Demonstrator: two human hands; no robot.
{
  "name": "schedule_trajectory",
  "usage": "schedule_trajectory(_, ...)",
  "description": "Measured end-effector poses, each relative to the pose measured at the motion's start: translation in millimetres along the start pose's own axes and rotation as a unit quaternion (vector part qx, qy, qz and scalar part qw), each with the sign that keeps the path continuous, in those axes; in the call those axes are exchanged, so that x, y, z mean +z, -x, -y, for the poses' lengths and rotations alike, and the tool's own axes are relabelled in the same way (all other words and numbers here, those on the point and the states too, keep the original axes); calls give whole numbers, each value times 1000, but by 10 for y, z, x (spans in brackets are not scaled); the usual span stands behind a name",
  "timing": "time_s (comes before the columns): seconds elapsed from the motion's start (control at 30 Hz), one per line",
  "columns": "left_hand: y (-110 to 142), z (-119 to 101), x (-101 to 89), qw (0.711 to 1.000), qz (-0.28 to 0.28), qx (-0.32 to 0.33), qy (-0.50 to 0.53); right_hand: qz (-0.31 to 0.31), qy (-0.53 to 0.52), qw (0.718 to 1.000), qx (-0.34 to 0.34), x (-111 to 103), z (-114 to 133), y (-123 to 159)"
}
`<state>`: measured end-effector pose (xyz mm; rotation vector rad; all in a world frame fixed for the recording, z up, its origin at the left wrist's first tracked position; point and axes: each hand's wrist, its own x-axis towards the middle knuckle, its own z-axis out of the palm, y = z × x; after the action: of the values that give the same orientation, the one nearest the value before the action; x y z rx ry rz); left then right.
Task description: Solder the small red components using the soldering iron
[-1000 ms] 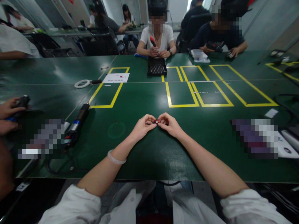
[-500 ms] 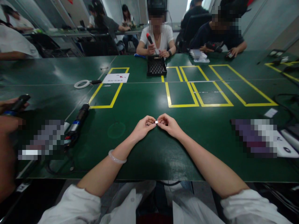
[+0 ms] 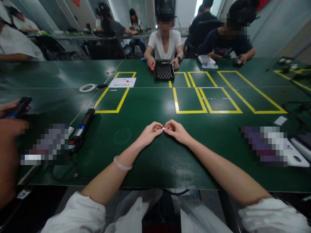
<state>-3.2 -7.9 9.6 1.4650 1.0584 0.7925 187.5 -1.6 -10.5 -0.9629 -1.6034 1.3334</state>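
Between my fingertips is a tiny white piece, too small for its kind to be made out. My left hand pinches it from the left, thumb and forefinger together. From the other side my right hand pinches the same piece, its fingers curled. Both hands meet just above the green table, near its middle. A pale bracelet circles my left wrist.
Left of my arms lies a black electric screwdriver with a cable. Yellow tape outlines mark the table ahead. Across it a person holds a black tray. A white card lies ahead to the left; a white device is at right.
My hands keep pinching the small white piece, which shows slightly less white now. Across the table, the person has lowered the red-handled tool beside the black tray. The view has shifted slightly.
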Motion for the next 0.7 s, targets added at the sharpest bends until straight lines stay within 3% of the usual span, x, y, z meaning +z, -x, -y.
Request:
schedule_trajectory(0.1,66,-114,-64,999,20,-14,-39,11,-19,1000,9,-38,-7,13)
schedule_trajectory(0.2,225,-287,-260,991,28,-23,-128,-11,-24,1000,4,-42,-28,33)
schedule_trajectory(0.27,380,-369,-488,981,8,-16,-195,-23,-20,1000,-2,-32,-36,49)
schedule_trajectory(0.37,672,-358,-966,949,-81,-30,-304,-21,-26,999,-6,-22,-31,67)
schedule_trajectory(0.43,903,-268,-1333,895,-159,-53,-414,-16,-34,999,-6,-23,-25,71)
schedule_trajectory(0.53,1287,-86,-1843,766,-231,-130,-585,-17,-38,999,-7,-25,-27,66)
schedule_trajectory(0.6,1531,26,-2103,695,-260,-204,-639,-19,-40,999,-8,-21,-32,61)
schedule_trajectory(0.63,1633,73,-2203,678,-259,-230,-648,-19,-40,999,-7,-19,-34,59)
schedule_trajectory(0.7,1781,141,-2353,671,-269,-255,-642,-18,-37,999,-6,-13,-32,58)
